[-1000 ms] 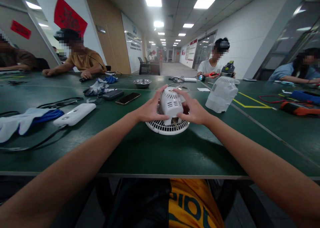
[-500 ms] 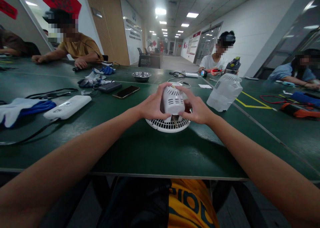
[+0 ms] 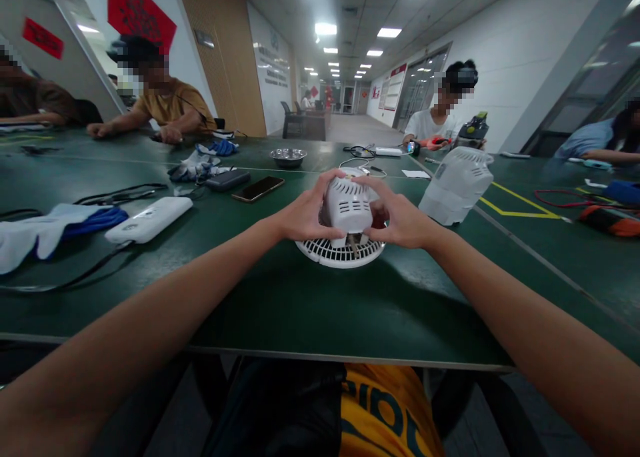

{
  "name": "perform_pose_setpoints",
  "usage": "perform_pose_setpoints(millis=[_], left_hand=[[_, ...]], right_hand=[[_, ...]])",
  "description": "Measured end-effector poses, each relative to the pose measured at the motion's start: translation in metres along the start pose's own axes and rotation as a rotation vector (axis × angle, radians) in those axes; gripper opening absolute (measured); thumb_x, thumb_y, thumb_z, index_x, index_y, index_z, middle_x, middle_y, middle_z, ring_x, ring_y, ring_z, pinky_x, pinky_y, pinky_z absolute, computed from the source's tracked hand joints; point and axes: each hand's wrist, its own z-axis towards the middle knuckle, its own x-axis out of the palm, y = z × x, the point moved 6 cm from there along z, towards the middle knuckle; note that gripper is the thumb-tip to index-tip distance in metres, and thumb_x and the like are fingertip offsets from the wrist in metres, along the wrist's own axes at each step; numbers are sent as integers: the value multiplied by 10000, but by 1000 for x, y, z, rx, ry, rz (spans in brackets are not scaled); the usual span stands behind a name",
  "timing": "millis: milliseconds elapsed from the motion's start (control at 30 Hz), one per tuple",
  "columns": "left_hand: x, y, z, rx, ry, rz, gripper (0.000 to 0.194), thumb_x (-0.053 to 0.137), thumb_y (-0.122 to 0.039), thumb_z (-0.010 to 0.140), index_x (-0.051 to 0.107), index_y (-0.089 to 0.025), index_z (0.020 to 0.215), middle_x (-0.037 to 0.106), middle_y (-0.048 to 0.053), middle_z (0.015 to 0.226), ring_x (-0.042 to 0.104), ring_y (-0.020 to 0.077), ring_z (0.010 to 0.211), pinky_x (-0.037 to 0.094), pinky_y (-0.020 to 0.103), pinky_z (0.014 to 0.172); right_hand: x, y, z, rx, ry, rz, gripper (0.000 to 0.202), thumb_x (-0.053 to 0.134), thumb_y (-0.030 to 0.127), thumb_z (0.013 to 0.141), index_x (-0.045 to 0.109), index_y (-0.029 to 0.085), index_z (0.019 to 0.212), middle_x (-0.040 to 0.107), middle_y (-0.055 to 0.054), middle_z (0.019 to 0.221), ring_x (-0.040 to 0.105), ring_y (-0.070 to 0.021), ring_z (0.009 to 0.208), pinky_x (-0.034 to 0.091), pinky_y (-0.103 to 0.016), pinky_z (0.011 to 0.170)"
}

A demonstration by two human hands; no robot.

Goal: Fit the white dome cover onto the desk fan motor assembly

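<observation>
A white slotted motor housing (image 3: 349, 207) stands on a round white fan grille (image 3: 343, 262), which lies face down on the table in front of me. My left hand (image 3: 306, 211) curves around the housing's left side, its thumb low on the near face and its fingertips near the top. Around the right side wraps my right hand (image 3: 404, 220), with the thumb at the lower edge. Between the thumbs, below the housing, a narrow brownish part shows; I cannot tell what it is. The hands cover the housing's sides.
On the green table (image 3: 350, 323), a phone (image 3: 259, 189), a white power bank (image 3: 150, 219), gloves (image 3: 55, 233) and a metal bowl (image 3: 288, 157) lie left and beyond. A translucent white plastic container (image 3: 456, 187) stands to the right. Other people sit around the table.
The view has turned slightly left, so the surroundings appear shifted to the right. Both hands keep nearly the same hold on the motor housing.
</observation>
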Motion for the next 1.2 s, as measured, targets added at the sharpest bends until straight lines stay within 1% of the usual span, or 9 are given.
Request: perform_pose_setpoints(millis=[133, 233, 367, 467, 567, 700, 800, 967, 1200], left_hand=[[-1, 1, 0, 13, -9, -5, 1108, 843, -588, 655, 184, -306, 1500, 427, 169, 1482, 560, 403, 1250, 494, 549, 1025], [0, 4, -1, 28, -54, 21, 1156, 843, -631, 635, 180, -294, 1520, 406, 178, 1514, 545, 411, 1269, 470, 552, 1047], [3, 9, -2, 30, -126, 98, 1199, 813, -688, 638, 154, -286, 1555, 336, 181, 1578, 512, 415, 1301, 478, 534, 1032], [2, 11, -3, 15, -175, 163, 1146, 784, -685, 685, 168, -289, 1566, 313, 174, 1596, 522, 394, 1279, 508, 503, 983], [-1, 14, -5, -15, -204, 198, 1113, 785, -661, 702, 190, -286, 1565, 403, 175, 1530, 597, 336, 1149, 535, 471, 919], [-11, 21, -9, -95, -214, 208, 1067, 762, -632, 744, 195, -256, 1566, 607, 120, 1252, 650, 260, 974, 540, 441, 881], [-14, 28, -11, -151, -165, 240, 961, 700, -623, 805, 247, -225, 1553, 641, 113, 1201, 642, 273, 1038, 516, 461, 938], [-8, 40, -14, -280, -25, 265, 741, 488, -632, 935, 387, -164, 1501, 594, 179, 1367, 588, 321, 1225, 445, 508, 1049], [1, 39, -17, -333, 40, 291, 689, 347, -641, 972, 509, -147, 1424, 556, 153, 1460, 512, 321, 1340, 376, 492, 1130]], right_hand=[[-2, -2, 0, 2, 4, -6, 935, 721, 295, 786, 215, 282, 1572, 691, -1, 817, 673, -226, 652, 593, -460, 716], [-1, -4, 0, -2, -9, -26, 969, 731, 325, 791, 183, 286, 1589, 715, -32, 920, 682, -240, 693, 586, -490, 763], [2, -1, 3, -33, -112, -88, 1043, 789, 466, 762, 186, 289, 1595, 652, -121, 1273, 695, -347, 995, 539, -565, 928], [3, 1, 5, -24, -232, -164, 1063, 803, 545, 730, 221, 282, 1579, 498, -139, 1488, 580, -427, 1245, 447, -607, 1061], [3, 1, 6, -31, -250, -215, 1019, 779, 469, 750, 216, 276, 1577, 431, -130, 1553, 537, -437, 1295, 410, -618, 1095], [-3, -13, 3, -20, -246, -196, 1009, 722, 310, 715, 204, 270, 1580, 428, -128, 1556, 595, -428, 1199, 443, -647, 1044], [-7, -29, 2, 18, -249, -128, 1023, 714, 320, 722, 170, 298, 1588, 418, -119, 1564, 593, -431, 1200, 453, -665, 1031], [-4, -41, 3, 64, -253, -96, 1137, 810, 487, 711, 115, 337, 1598, 322, -110, 1623, 496, -466, 1328, 398, -697, 1087], [-3, -41, 0, 111, -226, -54, 1232, 857, 530, 653, 82, 353, 1594, 395, -109, 1564, 496, -463, 1333, 341, -691, 1136]])
